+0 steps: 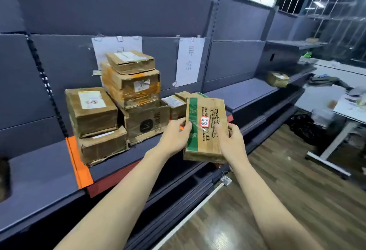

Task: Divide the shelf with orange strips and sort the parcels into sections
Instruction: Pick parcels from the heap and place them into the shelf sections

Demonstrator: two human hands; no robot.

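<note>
Both hands are holding one flat parcel [206, 129] with a green band just above the shelf [45, 170] front edge. Left hand [175, 138] is gripping its left edge, thumb on top; right hand [230, 140] is clamping the right edge. An orange strip [79, 163] is lying across the shelf at left, touching the stacked parcels [118, 107] beside it. Two small parcels [176, 103] are sitting behind the held one.
</note>
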